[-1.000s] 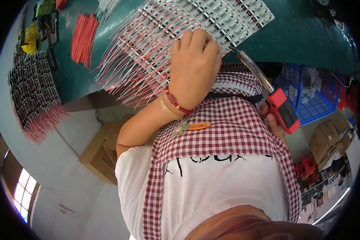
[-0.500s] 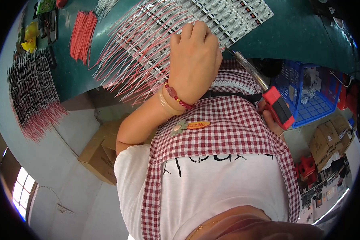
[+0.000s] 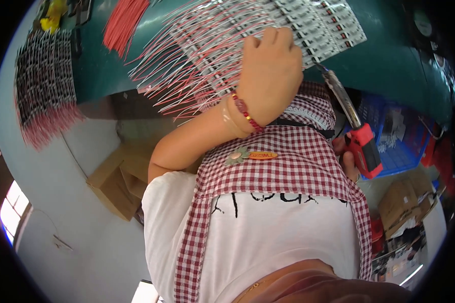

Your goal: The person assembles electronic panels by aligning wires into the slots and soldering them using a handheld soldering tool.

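Left hand (image 3: 270, 76) pressed flat, fingers curled, on wired strips (image 3: 207, 55) atop teal bench (image 3: 389, 65). Right hand (image 3: 346, 156) gripping red-handled tool (image 3: 356, 134). Blue crate (image 3: 397, 141) beside it, contents unclear.

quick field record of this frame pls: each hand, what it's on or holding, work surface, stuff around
left hand: fingers curled, pressing on the strip boards
strip boards: white row on the table, red and white wires fanned off its edge
right hand: mostly hidden by the apron, gripping the tool
tool: red handle, metal shaft reaching to the boards
table: teal top
nearby: loose red wire bundle; blue crate; cardboard boxes
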Demonstrator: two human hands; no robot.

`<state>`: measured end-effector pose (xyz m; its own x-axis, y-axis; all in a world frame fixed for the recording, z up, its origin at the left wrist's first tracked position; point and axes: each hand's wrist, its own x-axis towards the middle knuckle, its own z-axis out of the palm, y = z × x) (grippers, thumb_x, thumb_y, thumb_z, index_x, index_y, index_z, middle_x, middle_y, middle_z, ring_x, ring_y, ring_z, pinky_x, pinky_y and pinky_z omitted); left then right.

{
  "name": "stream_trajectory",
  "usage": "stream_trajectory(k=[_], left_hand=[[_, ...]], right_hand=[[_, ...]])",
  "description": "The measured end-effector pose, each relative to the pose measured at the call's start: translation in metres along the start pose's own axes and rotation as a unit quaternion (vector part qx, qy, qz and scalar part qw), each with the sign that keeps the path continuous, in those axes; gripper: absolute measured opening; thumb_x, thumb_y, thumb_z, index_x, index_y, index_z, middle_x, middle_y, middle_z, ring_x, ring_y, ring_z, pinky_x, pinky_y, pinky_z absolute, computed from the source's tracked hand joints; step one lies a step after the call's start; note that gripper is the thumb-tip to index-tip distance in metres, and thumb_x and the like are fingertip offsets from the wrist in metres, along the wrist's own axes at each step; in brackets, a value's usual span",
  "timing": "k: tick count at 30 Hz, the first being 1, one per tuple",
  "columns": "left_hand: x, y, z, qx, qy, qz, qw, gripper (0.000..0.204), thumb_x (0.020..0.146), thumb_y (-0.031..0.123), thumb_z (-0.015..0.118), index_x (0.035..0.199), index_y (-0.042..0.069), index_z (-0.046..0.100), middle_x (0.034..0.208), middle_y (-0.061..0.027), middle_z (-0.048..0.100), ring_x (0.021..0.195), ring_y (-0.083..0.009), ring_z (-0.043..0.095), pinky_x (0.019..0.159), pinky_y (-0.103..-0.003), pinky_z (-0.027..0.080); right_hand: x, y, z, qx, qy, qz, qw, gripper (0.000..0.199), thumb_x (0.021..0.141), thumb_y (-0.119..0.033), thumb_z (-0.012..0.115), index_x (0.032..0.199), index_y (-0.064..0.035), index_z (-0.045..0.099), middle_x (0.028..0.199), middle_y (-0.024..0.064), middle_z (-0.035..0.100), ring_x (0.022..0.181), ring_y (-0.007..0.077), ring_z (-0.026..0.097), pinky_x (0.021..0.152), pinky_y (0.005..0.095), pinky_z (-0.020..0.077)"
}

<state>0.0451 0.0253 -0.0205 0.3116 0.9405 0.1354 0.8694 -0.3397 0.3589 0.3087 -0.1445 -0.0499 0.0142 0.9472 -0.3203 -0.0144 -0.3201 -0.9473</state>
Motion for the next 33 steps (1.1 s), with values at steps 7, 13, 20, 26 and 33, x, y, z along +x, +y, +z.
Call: stream_trajectory(k=[7, 13, 20, 26, 33], left_hand=[[-0.004, 0.010, -0.005, 0.005, 0.021, -0.026, 0.999, 0.021, 0.075, 0.015, 0.073, 0.092, 0.008, 0.063, 0.096, -0.0063, 0.055, 0.096, -0.0250, 0.054, 0.082, -0.039, 0.040], [-0.052, -0.017, -0.043, -0.100, 0.051, -0.069, 0.991, 0.018, 0.076, 0.009, 0.075, 0.090, 0.008, 0.064, 0.094, -0.0061, 0.059, 0.092, -0.0263, 0.055, 0.080, -0.040, 0.042], [-0.043, -0.048, -0.035, -0.060, 0.121, -0.076, 0.988, 0.015, 0.078, 0.004, 0.071, 0.093, 0.008, 0.068, 0.098, -0.0047, 0.063, 0.091, -0.0268, 0.056, 0.082, -0.039, 0.044], [-0.026, -0.053, -0.033, -0.021, 0.122, -0.081, 0.989, 0.019, 0.078, 0.008, 0.072, 0.097, 0.011, 0.068, 0.103, -0.0032, 0.062, 0.097, -0.0267, 0.054, 0.082, -0.041, 0.041], [-0.037, -0.037, -0.044, 0.003, 0.061, -0.107, 0.992, 0.019, 0.078, 0.012, 0.074, 0.094, 0.012, 0.066, 0.101, 0.0002, 0.062, 0.097, -0.0239, 0.054, 0.080, -0.040, 0.038]], right_hand=[[0.023, -0.015, -0.002, 0.056, -0.025, -0.042, 0.997, 0.065, 0.090, -0.049, 0.068, 0.131, -0.0024, 0.049, 0.083, 0.0053, 0.057, 0.074, 0.0171, 0.052, 0.071, 0.0368, 0.0444], [0.051, -0.046, 0.015, 0.083, -0.005, -0.089, 0.993, 0.061, 0.092, -0.050, 0.064, 0.123, -0.0016, 0.045, 0.070, 0.0062, 0.053, 0.059, 0.0149, 0.049, 0.057, 0.0295, 0.0426], [0.082, -0.067, 0.032, 0.117, -0.063, -0.101, 0.986, 0.058, 0.095, -0.047, 0.059, 0.125, 0.0003, 0.043, 0.067, 0.0064, 0.053, 0.058, 0.0147, 0.049, 0.055, 0.0301, 0.0436], [0.083, -0.073, 0.044, 0.121, -0.106, -0.136, 0.978, 0.055, 0.096, -0.043, 0.054, 0.128, 0.0005, 0.045, 0.068, 0.0050, 0.051, 0.057, 0.0116, 0.047, 0.054, 0.0274, 0.0433], [0.080, -0.074, 0.043, 0.120, -0.057, -0.105, 0.985, 0.062, 0.093, -0.047, 0.061, 0.126, 0.0026, 0.043, 0.065, 0.0072, 0.052, 0.056, 0.0153, 0.049, 0.053, 0.0296, 0.0448]])
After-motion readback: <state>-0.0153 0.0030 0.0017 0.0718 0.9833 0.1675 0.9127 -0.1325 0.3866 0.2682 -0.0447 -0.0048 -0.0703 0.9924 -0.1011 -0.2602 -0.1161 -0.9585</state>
